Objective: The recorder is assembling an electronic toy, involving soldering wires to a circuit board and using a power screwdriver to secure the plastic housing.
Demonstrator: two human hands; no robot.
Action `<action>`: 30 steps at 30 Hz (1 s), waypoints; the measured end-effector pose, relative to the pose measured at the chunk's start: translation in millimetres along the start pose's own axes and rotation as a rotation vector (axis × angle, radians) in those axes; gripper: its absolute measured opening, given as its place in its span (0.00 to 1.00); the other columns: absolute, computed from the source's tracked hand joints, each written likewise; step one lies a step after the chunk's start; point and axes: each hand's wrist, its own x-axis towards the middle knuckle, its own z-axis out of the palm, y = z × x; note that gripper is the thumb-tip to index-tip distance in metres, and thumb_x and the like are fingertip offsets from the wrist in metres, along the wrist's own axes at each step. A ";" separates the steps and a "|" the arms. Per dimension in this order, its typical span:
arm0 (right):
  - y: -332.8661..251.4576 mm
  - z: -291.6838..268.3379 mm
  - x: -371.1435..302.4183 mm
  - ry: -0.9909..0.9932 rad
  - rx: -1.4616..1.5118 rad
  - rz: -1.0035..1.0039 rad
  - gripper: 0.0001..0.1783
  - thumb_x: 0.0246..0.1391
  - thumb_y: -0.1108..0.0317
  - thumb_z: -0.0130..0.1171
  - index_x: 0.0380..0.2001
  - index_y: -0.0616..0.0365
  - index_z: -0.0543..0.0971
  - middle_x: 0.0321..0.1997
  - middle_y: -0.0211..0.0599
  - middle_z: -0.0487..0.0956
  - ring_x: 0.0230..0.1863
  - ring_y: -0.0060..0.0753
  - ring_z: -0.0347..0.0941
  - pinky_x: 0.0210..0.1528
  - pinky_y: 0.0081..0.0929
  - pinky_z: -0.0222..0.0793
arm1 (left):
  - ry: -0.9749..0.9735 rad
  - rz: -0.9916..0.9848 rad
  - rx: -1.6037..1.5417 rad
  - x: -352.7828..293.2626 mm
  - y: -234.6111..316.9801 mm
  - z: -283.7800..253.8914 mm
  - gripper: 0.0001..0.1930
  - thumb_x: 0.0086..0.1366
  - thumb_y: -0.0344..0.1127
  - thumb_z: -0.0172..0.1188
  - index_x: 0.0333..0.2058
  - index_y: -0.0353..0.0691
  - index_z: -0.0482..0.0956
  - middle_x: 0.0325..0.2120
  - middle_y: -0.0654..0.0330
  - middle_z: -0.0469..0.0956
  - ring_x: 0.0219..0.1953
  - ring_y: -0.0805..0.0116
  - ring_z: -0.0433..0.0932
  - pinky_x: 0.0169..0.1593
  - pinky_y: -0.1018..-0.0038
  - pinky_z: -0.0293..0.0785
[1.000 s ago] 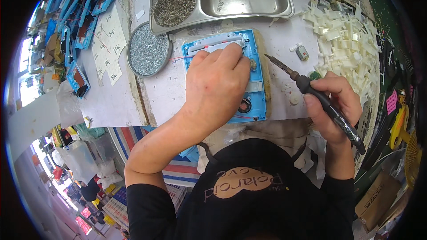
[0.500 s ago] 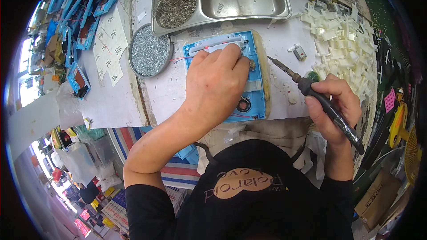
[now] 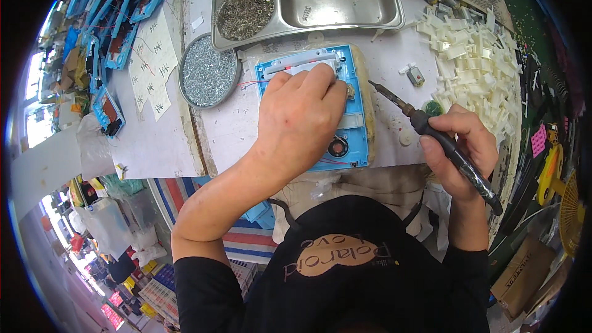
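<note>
A blue plastic casing (image 3: 359,102) lies on a padded block at the near middle of the table. Small parts, thin wires and a round black piece (image 3: 338,147) are set in it. Over its upper part rests my left hand (image 3: 302,111), fingers curled down and together; whatever they pinch is hidden beneath them. My right hand (image 3: 465,148) is closed around the dark handle of a soldering iron (image 3: 443,139). The iron's tip points up and left, just beyond the casing's right edge and apart from it. A small metal motor with a white piece (image 3: 415,75) lies to the right.
A round dish of small silvery screws (image 3: 209,71) stands left of the casing. Behind is a metal tray (image 3: 336,0) with springs. White plastic parts (image 3: 472,61) are heaped at right, wired blue casings (image 3: 123,18) at far left. A yellow fan (image 3: 558,191) stands at the right.
My right hand and the soldering iron have shifted very slightly left. My left hand stays on the casing with almost no movement.
</note>
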 end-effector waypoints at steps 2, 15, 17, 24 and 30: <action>0.8 0.3 0.4 -0.002 -0.003 -0.003 0.15 0.45 0.76 0.74 0.37 0.61 0.81 0.25 0.32 0.78 0.21 0.19 0.66 0.23 0.18 0.57 | 0.012 -0.007 -0.011 -0.4 0.3 1.1 0.04 0.50 0.30 0.61 0.26 0.42 0.76 0.28 0.62 0.70 0.30 0.64 0.76 0.37 0.65 0.66; 1.5 -9.5 -7.8 0.017 0.061 0.081 0.14 0.50 0.79 0.69 0.41 0.65 0.79 0.25 0.28 0.71 0.25 0.18 0.61 0.29 0.18 0.52 | -0.065 -0.278 -0.010 -44.4 -58.0 -45.5 0.25 0.58 0.39 0.73 0.52 0.37 0.79 0.36 0.57 0.80 0.35 0.58 0.79 0.44 0.62 0.73; 1.8 -4.3 -6.0 0.015 0.056 0.097 0.14 0.51 0.78 0.69 0.41 0.66 0.78 0.25 0.28 0.70 0.26 0.18 0.61 0.30 0.18 0.52 | -0.135 -0.349 0.026 -54.7 -53.0 -43.8 0.18 0.60 0.35 0.71 0.48 0.37 0.81 0.32 0.59 0.80 0.31 0.61 0.79 0.42 0.61 0.74; -6.5 0.6 -0.8 0.028 0.089 0.095 0.14 0.53 0.78 0.68 0.43 0.66 0.78 0.27 0.29 0.72 0.28 0.17 0.63 0.32 0.17 0.56 | 0.213 -0.297 -0.095 -48.9 -43.9 -41.8 0.04 0.57 0.28 0.70 0.31 0.39 0.84 0.29 0.57 0.79 0.33 0.58 0.83 0.35 0.67 0.77; -19.5 26.8 1.5 0.011 0.292 0.171 0.24 0.56 0.76 0.69 0.56 0.67 0.75 0.41 0.40 0.82 0.41 0.23 0.77 0.46 0.18 0.72 | 0.256 -0.617 -0.918 -31.0 -8.3 -12.5 0.03 0.66 0.23 0.64 0.38 0.32 0.83 0.29 0.61 0.84 0.28 0.78 0.82 0.30 0.81 0.76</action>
